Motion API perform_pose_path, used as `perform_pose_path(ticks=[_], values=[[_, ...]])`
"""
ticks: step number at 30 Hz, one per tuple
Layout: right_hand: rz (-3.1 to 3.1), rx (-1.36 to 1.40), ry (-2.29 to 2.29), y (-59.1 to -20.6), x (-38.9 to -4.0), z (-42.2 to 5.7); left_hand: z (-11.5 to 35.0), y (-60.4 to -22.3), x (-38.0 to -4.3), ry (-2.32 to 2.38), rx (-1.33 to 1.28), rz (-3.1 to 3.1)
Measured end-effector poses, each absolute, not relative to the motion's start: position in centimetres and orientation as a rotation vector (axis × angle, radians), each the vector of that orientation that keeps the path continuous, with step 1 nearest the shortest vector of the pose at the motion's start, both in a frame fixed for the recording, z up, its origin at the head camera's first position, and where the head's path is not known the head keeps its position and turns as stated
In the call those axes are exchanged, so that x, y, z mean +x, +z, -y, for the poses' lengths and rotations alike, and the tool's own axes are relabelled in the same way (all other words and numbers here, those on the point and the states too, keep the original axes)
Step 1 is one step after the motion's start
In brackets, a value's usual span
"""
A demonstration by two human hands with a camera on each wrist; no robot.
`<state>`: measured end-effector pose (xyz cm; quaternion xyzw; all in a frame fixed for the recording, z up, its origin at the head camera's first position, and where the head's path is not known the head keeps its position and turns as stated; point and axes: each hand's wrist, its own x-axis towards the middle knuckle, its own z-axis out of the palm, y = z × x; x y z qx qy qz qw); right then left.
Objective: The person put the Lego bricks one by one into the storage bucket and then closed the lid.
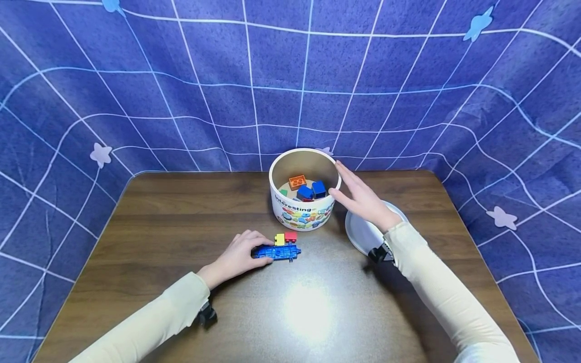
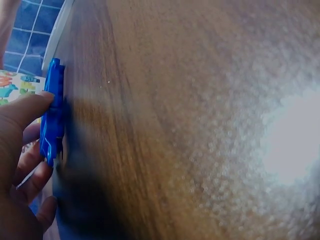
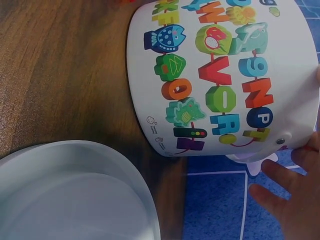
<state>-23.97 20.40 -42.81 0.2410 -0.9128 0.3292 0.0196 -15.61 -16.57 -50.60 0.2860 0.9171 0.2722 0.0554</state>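
Observation:
My left hand pinches the left end of a flat blue toy piece with studs and small end hooks, like a toy train base. In the left wrist view the thumb lies on one side of the blue piece, fingers on the other. Just behind it sit a yellow brick and a red brick. My right hand rests at the right rim of a white printed bucket, fingers spread and fairly straight. Inside lie an orange brick, blue bricks and a green piece.
A round white lid lies on the wooden table, right of the bucket and partly under my right forearm. Behind the table hangs a blue curtain with white grid lines and stars.

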Motion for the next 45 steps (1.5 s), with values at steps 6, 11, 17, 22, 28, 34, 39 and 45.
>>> perform_pose_path(ticks=[6, 11, 17, 22, 28, 34, 39, 45], values=[[2.829, 0.763, 1.033, -42.6, -23.9, -20.3, 16.5, -50.7, -15.5, 0.795, 0.895, -2.797], [2.829, 0.75, 1.056, -42.4, -23.8, -20.3, 16.4, -50.7, -15.5, 0.767, 0.912, -2.807], [2.773, 0.715, 1.068, -42.4, -23.7, -20.3, 16.0, -50.5, -15.3, 0.726, 0.891, -2.818], [2.737, 0.711, 1.087, -42.5, -23.5, -20.5, 15.7, -50.1, -15.1, 0.699, 0.851, -2.812], [2.743, 0.687, 1.12, -42.7, -23.6, -20.8, 15.7, -50.0, -15.0, 0.693, 0.85, -2.813], [2.755, 0.661, 1.148, -42.9, -23.7, -20.7, 15.9, -50.1, -14.9, 0.701, 0.87, -2.822], [2.764, 0.662, 1.165, -42.9, -23.7, -20.6, 16.2, -49.0, -14.5, 0.73, 0.874, -2.817], [2.775, 0.654, 1.17, -42.9, -23.6, -20.5, 16.3, -47.1, -14.6, 0.764, 0.877, -2.824]])
